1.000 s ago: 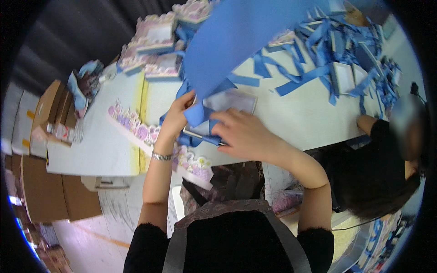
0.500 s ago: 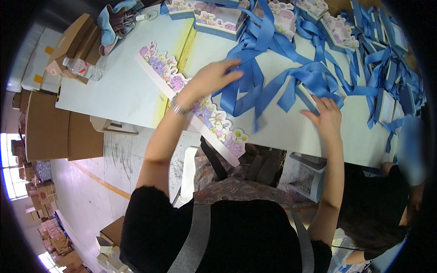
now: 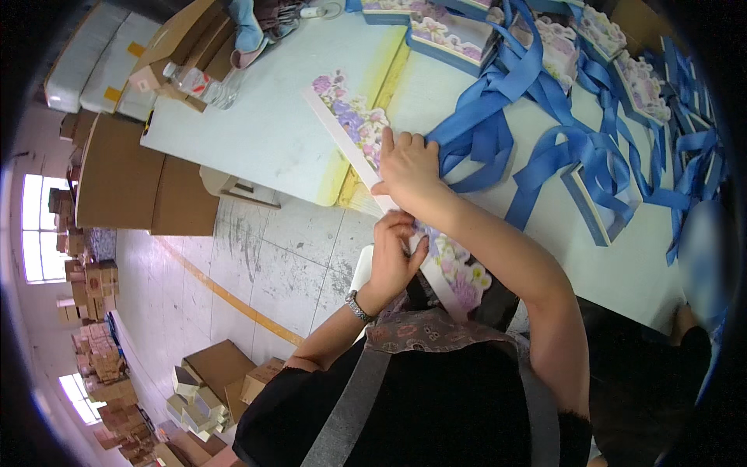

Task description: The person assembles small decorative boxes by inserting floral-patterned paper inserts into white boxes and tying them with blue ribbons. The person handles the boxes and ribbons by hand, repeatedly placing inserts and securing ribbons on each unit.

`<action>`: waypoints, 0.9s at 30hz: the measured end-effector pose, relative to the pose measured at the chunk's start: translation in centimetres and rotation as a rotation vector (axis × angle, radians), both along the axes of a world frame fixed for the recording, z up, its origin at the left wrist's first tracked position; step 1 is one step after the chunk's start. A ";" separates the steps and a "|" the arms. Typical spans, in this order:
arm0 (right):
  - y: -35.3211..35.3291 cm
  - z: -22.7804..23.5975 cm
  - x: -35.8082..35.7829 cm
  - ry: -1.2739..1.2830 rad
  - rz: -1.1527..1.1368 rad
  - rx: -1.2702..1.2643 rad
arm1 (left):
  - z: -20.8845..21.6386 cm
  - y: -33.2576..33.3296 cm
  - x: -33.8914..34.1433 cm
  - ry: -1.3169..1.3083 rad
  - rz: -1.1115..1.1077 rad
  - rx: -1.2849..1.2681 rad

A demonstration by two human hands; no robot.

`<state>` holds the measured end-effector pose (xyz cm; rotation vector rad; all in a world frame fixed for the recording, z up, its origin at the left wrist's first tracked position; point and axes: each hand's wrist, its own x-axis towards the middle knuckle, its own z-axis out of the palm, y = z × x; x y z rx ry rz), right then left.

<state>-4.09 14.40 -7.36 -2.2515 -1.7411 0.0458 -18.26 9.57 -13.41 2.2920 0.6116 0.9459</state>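
Note:
A long white cardboard strip (image 3: 342, 129) with a cut-out flower edge lies slantwise, its lower end past the table's front edge. My right hand (image 3: 412, 167) is closed over its middle, fingers on the flowers and thumb at the plain edge. Just below, my left hand (image 3: 394, 253), with a metal-band watch at the wrist, curls its fingers at the strip's near edge, thumb bent in. Loops of blue ribbon (image 3: 482, 144) lie right beside my right hand. Farther right, a small blue-sided box (image 3: 589, 204) rests tilted, partly under ribbon.
Several flower-topped blue boxes (image 3: 450, 37) crowd the table's far right side. At the far left stand a brown carton (image 3: 175, 43), a plastic bottle (image 3: 201, 86) and a cloth (image 3: 249, 35). Large cardboard boxes (image 3: 120, 183) stand left of the table. Another person's arm (image 3: 686, 321) shows at right.
My right hand has left the blue-sided box and crossed to the flower strip. My left hand has drawn back from the ribbon to the strip's near edge. The view has shifted.

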 end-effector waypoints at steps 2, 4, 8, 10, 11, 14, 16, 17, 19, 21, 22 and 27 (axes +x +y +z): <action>0.6 0.1 0.3 0.043 0.011 -0.191 | -1.2 0.8 -1.1 -0.212 0.158 -0.210; -0.3 0.3 1.6 0.193 0.120 -0.115 | 0.1 2.7 -1.5 -0.353 0.360 -0.416; -4.4 3.9 3.2 0.341 0.240 0.139 | 5.5 8.8 -1.4 -0.749 0.185 -1.048; -6.3 6.6 4.0 0.355 0.282 0.105 | 9.5 10.6 0.0 -0.815 -0.062 -1.131; -7.2 7.5 4.8 0.328 0.305 0.104 | 11.3 10.5 0.6 -0.796 -0.093 -1.051; -9.1 11.6 7.0 0.451 0.364 0.172 | 15.0 9.3 4.0 -0.752 -0.191 -0.880; -10.0 12.6 7.6 0.684 0.318 0.316 | 16.7 6.2 6.7 -0.627 -0.113 -0.777; -10.1 12.6 7.5 0.835 0.266 0.439 | 17.5 4.8 7.9 -0.582 -0.073 -0.760; -11.2 14.4 8.5 0.977 0.072 0.160 | 17.3 4.7 9.8 -0.658 0.050 -0.328; -12.6 13.2 8.9 0.910 0.104 0.355 | 17.7 4.5 10.9 -0.602 0.102 0.162; -13.2 13.0 9.2 0.885 0.125 0.429 | 18.1 4.1 10.9 -0.488 0.076 0.328; -15.1 15.7 10.6 0.638 0.197 0.456 | 21.2 3.1 9.8 0.107 -0.124 0.608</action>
